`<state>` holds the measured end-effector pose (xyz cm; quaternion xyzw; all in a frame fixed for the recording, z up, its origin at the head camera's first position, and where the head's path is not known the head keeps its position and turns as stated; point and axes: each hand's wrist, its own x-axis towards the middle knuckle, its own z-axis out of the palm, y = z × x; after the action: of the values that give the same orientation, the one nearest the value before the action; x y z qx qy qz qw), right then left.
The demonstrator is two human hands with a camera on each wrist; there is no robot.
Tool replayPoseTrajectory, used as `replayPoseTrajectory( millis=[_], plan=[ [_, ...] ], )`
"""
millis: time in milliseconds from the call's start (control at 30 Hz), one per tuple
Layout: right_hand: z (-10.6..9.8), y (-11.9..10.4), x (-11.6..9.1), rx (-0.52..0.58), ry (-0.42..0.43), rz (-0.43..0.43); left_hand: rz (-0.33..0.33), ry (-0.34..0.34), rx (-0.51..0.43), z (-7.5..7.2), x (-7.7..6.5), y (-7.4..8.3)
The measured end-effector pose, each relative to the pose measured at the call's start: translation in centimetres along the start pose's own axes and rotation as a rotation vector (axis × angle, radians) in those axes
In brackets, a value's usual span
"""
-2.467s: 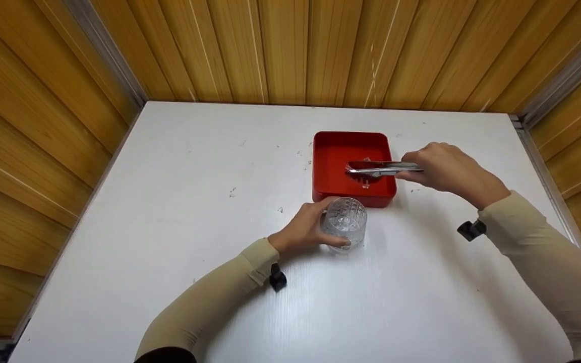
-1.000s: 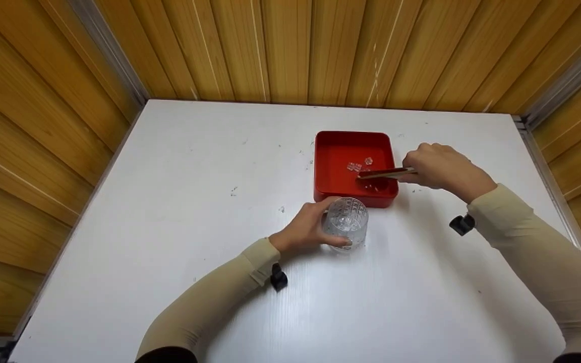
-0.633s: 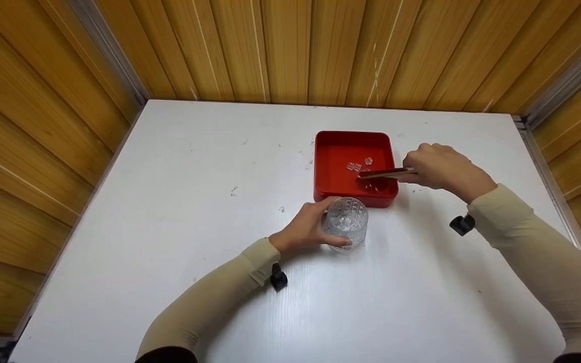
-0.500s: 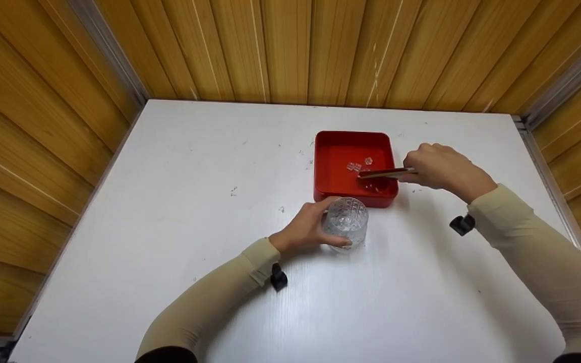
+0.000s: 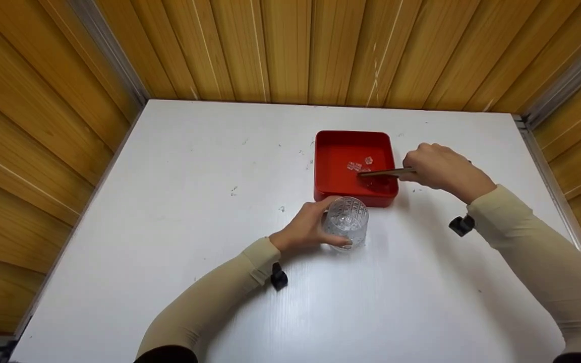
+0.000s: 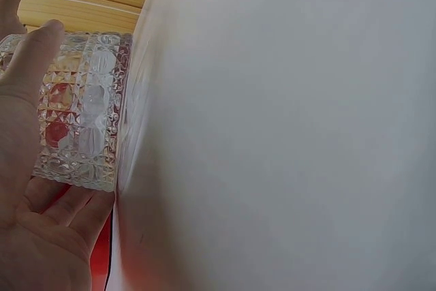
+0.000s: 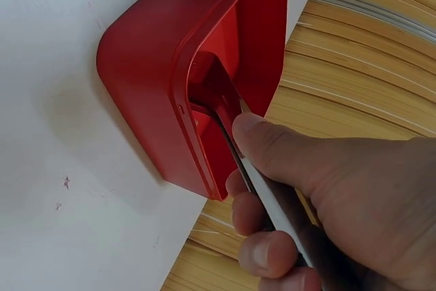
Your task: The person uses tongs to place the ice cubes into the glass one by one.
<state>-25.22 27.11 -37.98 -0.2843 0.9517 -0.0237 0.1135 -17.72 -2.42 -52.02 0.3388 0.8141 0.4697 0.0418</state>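
My left hand [image 5: 306, 227] holds a clear cut-glass tumbler [image 5: 347, 222], fingers and thumb around its side. In the left wrist view the tumbler's faceted wall [image 6: 88, 110] shows close up, its base against the table. My right hand [image 5: 439, 166] grips metal tongs [image 5: 386, 172], whose front end reaches into a red square box [image 5: 322, 151] just behind the tumbler. Several small clear cubes [image 5: 355, 166] lie in the box beside the tongs. In the right wrist view the tongs [image 7: 266, 195] dip below the box's rim; their tips are partly hidden there.
A white table [image 5: 194, 191] with small dark scuff marks carries everything. Wood-patterned panels [image 5: 285, 50] stand behind it and at both sides, with metal strips at the corners.
Since the earliest frame the tongs have shifted nearer the box's front right, turned edge-on, and cubes show beside them. Over the last second little differs; the tongs look slightly turned. The left hand stays still.
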Motion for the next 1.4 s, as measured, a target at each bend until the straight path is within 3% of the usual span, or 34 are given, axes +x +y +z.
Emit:
replayPoseTrajectory(
  millis=[300,600,867,1400],
  plan=[
    [-0.1,0.1,-0.1,0.034,-0.027,0.010,-0.008,-0.007,-0.009,-0.1,0.0,0.1],
    [0.0,0.4,-0.3,0.051,-0.001,-0.011,-0.004,-0.007,-0.022,-0.1,0.1,0.0],
    [0.2,0.7,-1.2,0.057,0.070,-0.059,0.013,0.000,0.009,0.0,0.2,-0.1],
    [-0.3,0.1,-3.1,0.089,0.160,-0.074,-0.013,-0.001,0.023,0.1,0.1,0.0]
  ],
)
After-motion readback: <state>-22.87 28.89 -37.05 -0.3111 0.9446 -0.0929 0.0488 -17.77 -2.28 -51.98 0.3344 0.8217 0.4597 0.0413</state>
